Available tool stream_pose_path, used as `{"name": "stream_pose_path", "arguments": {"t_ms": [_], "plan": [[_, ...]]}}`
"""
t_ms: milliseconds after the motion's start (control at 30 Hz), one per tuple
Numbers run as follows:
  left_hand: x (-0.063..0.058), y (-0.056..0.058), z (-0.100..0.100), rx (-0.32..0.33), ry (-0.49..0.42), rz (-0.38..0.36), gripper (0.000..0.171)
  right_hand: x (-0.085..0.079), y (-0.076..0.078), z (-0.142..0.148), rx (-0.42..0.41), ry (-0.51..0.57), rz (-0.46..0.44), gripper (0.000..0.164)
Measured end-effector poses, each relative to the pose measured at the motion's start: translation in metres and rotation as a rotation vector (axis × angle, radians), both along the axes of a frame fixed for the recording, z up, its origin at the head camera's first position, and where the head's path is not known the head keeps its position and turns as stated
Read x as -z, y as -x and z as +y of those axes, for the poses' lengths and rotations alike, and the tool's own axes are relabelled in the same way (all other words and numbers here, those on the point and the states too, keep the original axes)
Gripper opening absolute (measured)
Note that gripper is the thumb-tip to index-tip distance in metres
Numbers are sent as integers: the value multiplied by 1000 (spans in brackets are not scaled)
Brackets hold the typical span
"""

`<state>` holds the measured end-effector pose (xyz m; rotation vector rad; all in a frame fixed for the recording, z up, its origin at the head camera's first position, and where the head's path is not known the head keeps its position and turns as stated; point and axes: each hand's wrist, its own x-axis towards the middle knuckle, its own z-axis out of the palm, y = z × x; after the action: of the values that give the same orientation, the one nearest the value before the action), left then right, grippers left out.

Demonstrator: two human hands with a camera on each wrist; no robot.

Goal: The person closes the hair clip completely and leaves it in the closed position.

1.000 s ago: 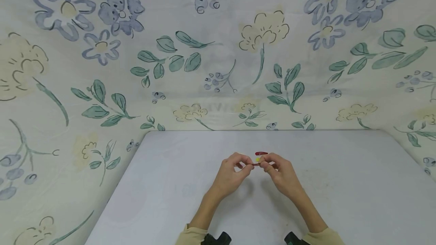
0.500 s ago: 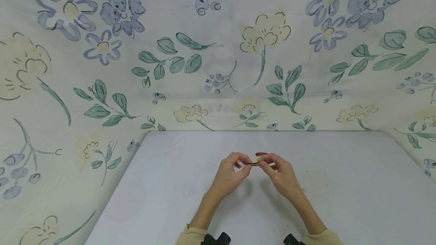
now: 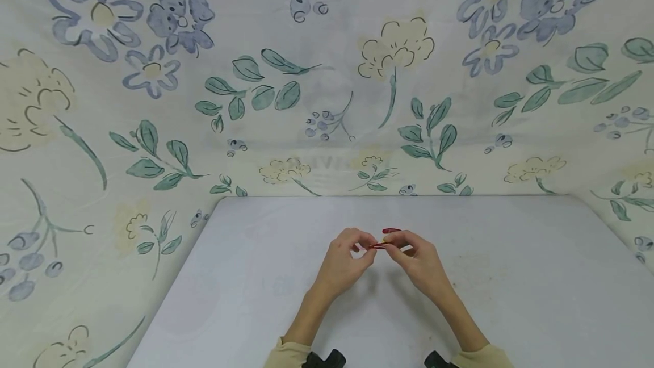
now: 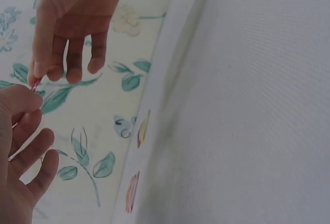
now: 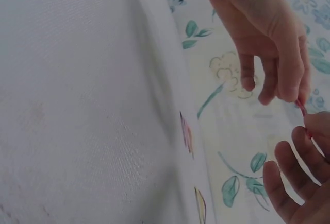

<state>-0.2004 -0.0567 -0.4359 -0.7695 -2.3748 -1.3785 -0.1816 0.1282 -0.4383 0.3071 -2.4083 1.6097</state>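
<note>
Between the fingertips of both hands sits a slim red hair clip (image 3: 379, 246). My left hand (image 3: 347, 260) pinches its left end, and my right hand (image 3: 420, 260) pinches the right end with thumb and forefinger. The other fingers of both hands spread apart in the wrist views. Just beyond the right fingertips lies another red clip (image 3: 391, 230) on the table. A yellow clip (image 4: 143, 131) and a pink clip (image 4: 132, 193) lie on the table too. My fingers mostly hide these two in the head view.
The hands are over a white table (image 3: 245, 288), whose far edge meets a wall of flower-patterned cloth (image 3: 327, 84). The same cloth rises along the left and right sides. Dark wrist camera mounts (image 3: 327, 358) sit at both cuffs.
My right fingertips have shifted slightly left along the held red clip, and more of the clip shows between the hands. The yellow clip is now more covered by the right fingers.
</note>
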Motion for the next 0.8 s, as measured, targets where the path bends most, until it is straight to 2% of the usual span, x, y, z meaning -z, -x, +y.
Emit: {"name": "stream_pose_path", "arguments": {"t_ms": [267, 600, 800], "plan": [[4, 0, 0, -26, -2, 4, 12, 2, -1, -1, 8, -67, 21, 20], [8, 1, 5, -20, -13, -4, 12, 2, -3, 5, 1, -125, 58, 23], [9, 1, 4, -17, -7, 29, 12, -2, 1, 10, -56, -170, 90, 21]]}}
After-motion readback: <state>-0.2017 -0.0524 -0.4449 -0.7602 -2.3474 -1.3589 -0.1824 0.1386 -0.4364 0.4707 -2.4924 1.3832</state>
